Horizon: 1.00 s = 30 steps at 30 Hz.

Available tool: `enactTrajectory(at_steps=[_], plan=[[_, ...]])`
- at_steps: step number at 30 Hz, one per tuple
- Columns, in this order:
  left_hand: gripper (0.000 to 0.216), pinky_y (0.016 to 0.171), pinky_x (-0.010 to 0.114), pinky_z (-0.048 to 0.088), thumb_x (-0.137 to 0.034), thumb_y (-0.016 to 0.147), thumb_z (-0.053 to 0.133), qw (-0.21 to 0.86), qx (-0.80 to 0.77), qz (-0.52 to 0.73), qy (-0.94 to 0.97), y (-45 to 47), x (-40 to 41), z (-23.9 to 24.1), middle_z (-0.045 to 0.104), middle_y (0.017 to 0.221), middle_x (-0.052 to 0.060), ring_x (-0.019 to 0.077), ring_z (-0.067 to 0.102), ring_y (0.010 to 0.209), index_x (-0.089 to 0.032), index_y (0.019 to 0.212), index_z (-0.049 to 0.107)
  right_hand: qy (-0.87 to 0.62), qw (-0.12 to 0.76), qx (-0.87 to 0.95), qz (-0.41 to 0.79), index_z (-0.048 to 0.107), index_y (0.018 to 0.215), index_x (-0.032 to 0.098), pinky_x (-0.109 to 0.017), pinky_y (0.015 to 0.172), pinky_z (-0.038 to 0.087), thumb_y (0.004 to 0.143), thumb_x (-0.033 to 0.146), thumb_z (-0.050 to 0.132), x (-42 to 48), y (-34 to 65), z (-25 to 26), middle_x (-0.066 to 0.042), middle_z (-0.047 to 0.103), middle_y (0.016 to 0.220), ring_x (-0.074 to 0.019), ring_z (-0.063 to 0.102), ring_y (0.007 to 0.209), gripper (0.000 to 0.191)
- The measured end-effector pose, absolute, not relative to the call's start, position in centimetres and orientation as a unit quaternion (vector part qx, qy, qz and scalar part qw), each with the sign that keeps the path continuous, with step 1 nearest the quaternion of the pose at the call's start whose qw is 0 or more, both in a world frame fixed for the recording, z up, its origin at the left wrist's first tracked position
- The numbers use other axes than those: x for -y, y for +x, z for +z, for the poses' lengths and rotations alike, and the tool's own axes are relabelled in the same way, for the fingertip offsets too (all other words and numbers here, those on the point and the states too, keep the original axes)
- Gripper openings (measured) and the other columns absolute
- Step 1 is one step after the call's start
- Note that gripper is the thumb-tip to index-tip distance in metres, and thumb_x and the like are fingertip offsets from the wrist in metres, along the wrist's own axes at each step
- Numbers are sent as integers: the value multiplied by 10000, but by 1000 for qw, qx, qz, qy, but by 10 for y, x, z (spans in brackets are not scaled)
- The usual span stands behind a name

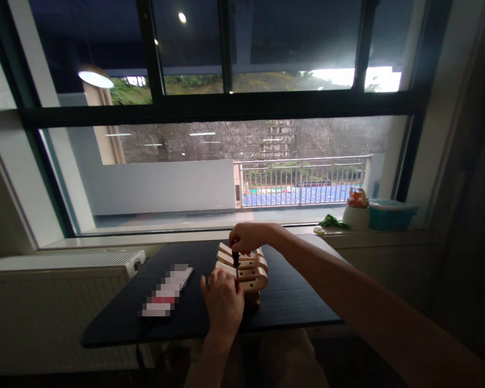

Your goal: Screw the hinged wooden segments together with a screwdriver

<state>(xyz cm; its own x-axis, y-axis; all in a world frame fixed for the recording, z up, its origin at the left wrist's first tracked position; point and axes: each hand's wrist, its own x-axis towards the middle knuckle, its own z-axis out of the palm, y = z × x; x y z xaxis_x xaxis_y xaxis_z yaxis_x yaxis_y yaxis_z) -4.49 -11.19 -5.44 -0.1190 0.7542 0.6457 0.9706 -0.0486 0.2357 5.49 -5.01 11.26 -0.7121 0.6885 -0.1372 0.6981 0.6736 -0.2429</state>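
Observation:
A pale wooden piece [262,271] with several curved slats and dark holes sits on the dark table. My right hand [248,237] is closed round the black handle of a screwdriver [236,260], held upright over the slats with its shaft pointing down. Against the near left side of the wooden piece, my left hand [223,299] grips it, the fingers bent over the slats and the thumb close to the screwdriver's shaft. Where the screwdriver's tip meets the wood is hidden by the left hand. Below the slats shows a darker brown wooden part [252,299].
On the black table [299,296] at left lies a flat blurred-out object [167,293]. A radiator [60,307] stands left of the table. Along the windowsill at right are a green cloth-like thing [332,221], a white pot [355,217] and a teal lidded box [392,216].

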Motion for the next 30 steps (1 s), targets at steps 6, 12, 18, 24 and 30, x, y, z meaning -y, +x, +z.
enactTrajectory(at_steps=[6, 12, 18, 24, 30], plan=[[105, 1048, 505, 226, -173, 794, 529, 159, 672, -331, -643, -45, 113, -54, 653, 992, 67, 256, 485, 1139, -186, 788, 632, 386, 23, -912, -140, 646, 1071, 90, -191, 546, 465, 764, 176, 531, 50, 55, 115, -98, 710, 809, -135, 634, 649, 338], [99, 1051, 514, 217, -179, 798, 537, 157, 671, -329, -646, -45, 114, -54, 657, 998, 70, 260, 481, 1151, -177, 795, 636, 383, 29, -913, -139, 640, 1115, 110, -180, 542, 465, 733, 127, 550, 53, 54, 122, -91, 709, 854, -124, 624, 651, 392], [95, 1045, 520, 228, -167, 789, 552, 158, 671, -332, -644, -45, 113, -53, 658, 1004, 73, 266, 492, 1134, -173, 803, 645, 389, 15, -912, -129, 653, 1051, 69, -178, 546, 460, 791, 170, 492, 52, 54, 114, -109, 712, 830, -120, 625, 639, 322], [97, 1039, 528, 235, -161, 787, 551, 167, 668, -336, -643, -46, 112, -56, 657, 1011, 84, 269, 496, 1125, -172, 796, 647, 386, 20, -913, -128, 648, 1077, 103, -185, 517, 445, 774, 230, 540, 51, 54, 118, -95, 713, 849, -131, 626, 640, 346], [99, 1033, 544, 235, -159, 784, 552, 171, 660, -341, -648, -45, 111, -56, 658, 998, 90, 277, 495, 1124, -161, 803, 649, 375, 18, -918, -130, 680, 1016, 132, -179, 544, 440, 757, 210, 556, 48, 57, 112, -63, 710, 793, -117, 624, 643, 298]])
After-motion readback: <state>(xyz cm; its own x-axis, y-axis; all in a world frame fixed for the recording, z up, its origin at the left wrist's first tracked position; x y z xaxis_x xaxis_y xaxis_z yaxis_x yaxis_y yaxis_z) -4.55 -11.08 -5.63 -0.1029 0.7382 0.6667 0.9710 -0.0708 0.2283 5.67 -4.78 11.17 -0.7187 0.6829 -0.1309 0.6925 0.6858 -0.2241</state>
